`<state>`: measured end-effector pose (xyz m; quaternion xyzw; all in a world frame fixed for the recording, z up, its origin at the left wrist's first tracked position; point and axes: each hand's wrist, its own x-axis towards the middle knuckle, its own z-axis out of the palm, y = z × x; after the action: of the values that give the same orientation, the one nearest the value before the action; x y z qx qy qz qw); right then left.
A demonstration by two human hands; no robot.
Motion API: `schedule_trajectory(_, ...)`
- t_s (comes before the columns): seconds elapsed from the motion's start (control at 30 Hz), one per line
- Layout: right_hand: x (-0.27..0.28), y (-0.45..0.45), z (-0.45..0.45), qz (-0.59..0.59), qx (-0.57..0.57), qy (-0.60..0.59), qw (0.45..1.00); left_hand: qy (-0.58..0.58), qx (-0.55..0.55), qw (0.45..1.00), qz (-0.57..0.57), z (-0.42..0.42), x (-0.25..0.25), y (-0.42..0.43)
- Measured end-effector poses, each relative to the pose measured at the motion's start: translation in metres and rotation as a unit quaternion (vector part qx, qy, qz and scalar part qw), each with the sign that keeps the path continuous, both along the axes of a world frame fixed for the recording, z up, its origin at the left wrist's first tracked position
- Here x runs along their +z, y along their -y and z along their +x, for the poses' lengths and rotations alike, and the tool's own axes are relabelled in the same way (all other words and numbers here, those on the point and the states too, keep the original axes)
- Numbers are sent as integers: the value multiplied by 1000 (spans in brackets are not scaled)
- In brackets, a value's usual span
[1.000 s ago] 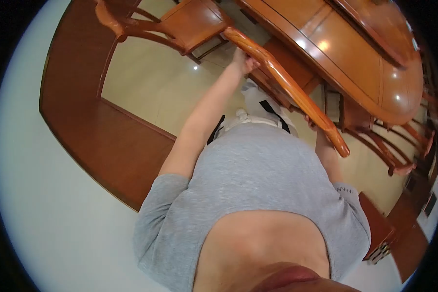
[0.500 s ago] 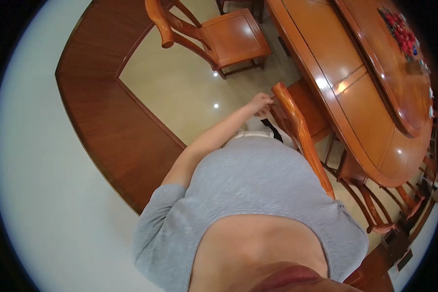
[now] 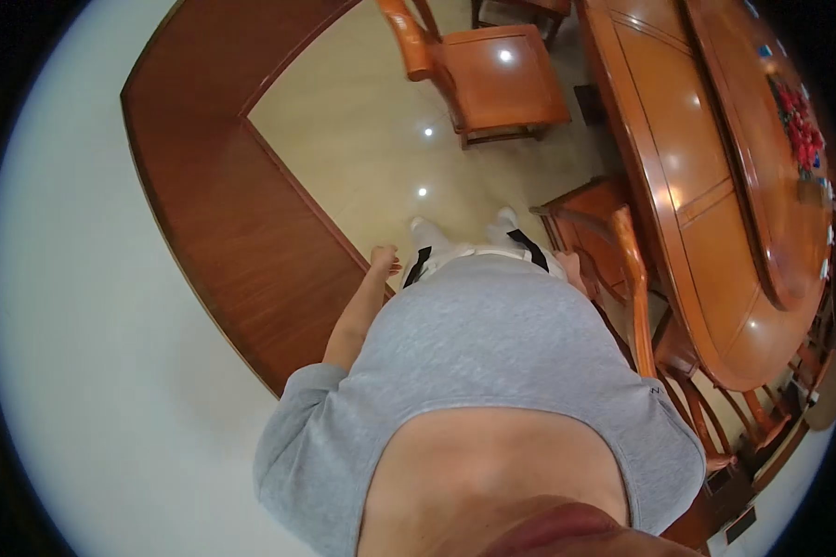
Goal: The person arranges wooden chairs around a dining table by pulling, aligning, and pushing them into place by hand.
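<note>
My left hand hangs beside my hip, over the edge of the dark wooden surface, with its fingers curled in and nothing seen in them. On the other side, my right hand is low beside my leg, close to a wooden chair with a curved top rail. The shirt and the blur hide part of its fingers, and I cannot make out whether it touches the chair. That chair's seat lies partly under the table's edge.
A long brown wooden table with a raised middle and red flowers runs along the right. Another wooden chair stands ahead on the tiled floor. Dark wooden panelling borders the left. More chairs stand at the lower right.
My left hand has come away from the chair rail and moved left to my side. The chair and table now appear further right, and my feet have come into view.
</note>
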<state>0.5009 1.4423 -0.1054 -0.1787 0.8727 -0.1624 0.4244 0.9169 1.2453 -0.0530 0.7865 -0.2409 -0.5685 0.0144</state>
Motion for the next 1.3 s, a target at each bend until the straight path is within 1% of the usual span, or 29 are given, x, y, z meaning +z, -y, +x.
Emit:
schedule_trajectory(0.03,-1,21,6,-27,11,-51,998,-14,-13,1000,-2,5,4,2)
schedule_trajectory(0.1,76,95,33,-86,-72,54,992,-32,-5,999,-22,12,-3,17)
schedule_trajectory(0.17,61,150,30,-152,-80,81,982,-47,-3,998,-39,22,-6,26)
schedule_trajectory(0.2,61,183,34,-202,-32,-53,978,-68,-20,996,-53,30,-11,35)
schedule_trajectory(0.23,101,220,45,-214,-28,-56,975,-88,-38,993,-68,38,-14,44)
schedule_trajectory(0.27,122,251,52,-256,-3,-129,958,-87,-38,993,-72,45,-11,51)
schedule_trajectory(0.33,154,305,64,-315,-27,-150,937,-103,-21,993,-44,64,-3,61)
schedule_trajectory(0.37,184,325,78,-321,-47,-170,931,-105,-8,993,-50,75,1,65)
schedule_trajectory(0.4,190,345,83,-331,-56,-152,930,-102,-18,993,-47,89,1,67)
schedule_trajectory(0.43,192,363,87,-340,-68,-136,928,-92,2,995,-49,107,-1,71)
schedule_trajectory(0.5,194,386,101,-334,-34,-189,923,-80,46,994,-56,139,-20,77)
schedule_trajectory(0.53,175,395,100,-318,-2,-176,932,-77,71,993,-62,155,-35,79)
schedule_trajectory(0.6,157,398,113,-304,11,-178,936,1,-32,999,-7,175,-42,91)
schedule_trajectory(0.73,179,386,126,-302,-19,-215,929,-39,-72,997,1,160,-22,122)
schedule_trajectory(0.77,179,385,120,-304,-35,-228,924,-46,-45,998,-8,147,-17,129)
schedule_trajectory(0.83,185,391,118,-307,-57,-248,917,-66,17,997,-30,129,-26,148)
schedule_trajectory(0.87,190,395,117,-303,-73,-247,917,-66,11,997,-31,125,-26,161)
schedule_trajectory(0.9,194,401,112,-299,-89,-246,918,-90,-71,992,-60,121,-39,173)
schedule_trajectory(0.93,186,410,105,-299,-94,-246,917,-111,-154,978,-88,118,-47,187)
schedule_trajectory(0.97,179,420,99,-279,-71,-274,918,-86,-242,956,-144,114,-54,202)
schedule_trajectory(1.0,176,433,94,-259,-49,-302,916,-85,-250,953,-146,110,-57,222)
schedule_trajectory(1.03,173,443,88,-258,-57,-304,915,-77,-267,947,-158,105,-61,241)
schedule_trajectory(1.1,169,457,92,-256,8,-250,934,-68,-289,940,-169,107,-58,271)
schedule_trajectory(1.13,169,467,89,-254,3,-252,934,-83,-229,964,-105,101,-47,294)
schedule_trajectory(1.17,168,477,90,-245,32,-238,939,-96,-167,981,-38,98,-36,317)
schedule_trajectory(1.2,166,485,92,-233,62,-221,945,-94,-165,981,-43,96,-28,340)
schedule_trajectory(1.23,170,489,93,-236,71,-180,952,-92,-164,981,-47,97,-22,358)
schedule_trajectory(1.27,174,489,92,-229,65,-180,955,-92,-171,980,-40,94,-18,375)
schedule_trajectory(1.3,181,489,90,-230,78,-146,959,-71,-125,988,-58,88,-15,394)
